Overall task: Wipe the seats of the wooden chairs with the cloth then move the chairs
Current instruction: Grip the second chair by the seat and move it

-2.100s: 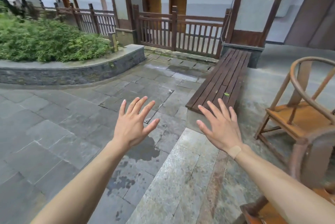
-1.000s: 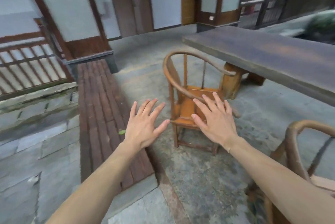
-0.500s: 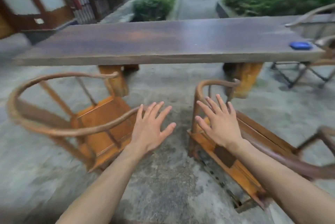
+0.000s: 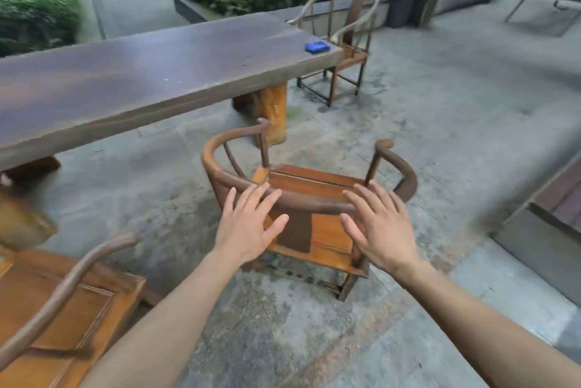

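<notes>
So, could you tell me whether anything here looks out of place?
Only mildly: the blue cloth lies at the long table's far end, beyond both empty hands, left and right, which hover over the nearest chair.

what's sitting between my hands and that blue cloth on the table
In the head view, the nearest wooden chair and bare paving lie between your hands and the blue cloth at the table's far end.

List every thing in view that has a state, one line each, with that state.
left hand: open, fingers spread, holding nothing
right hand: open, fingers spread, holding nothing
blue cloth: lying on the table's far end, untouched
middle chair: upright, seat bare
far chair: upright at the table's end
near chair: upright, partly out of frame
long table: standing, top bare but for the cloth
</notes>
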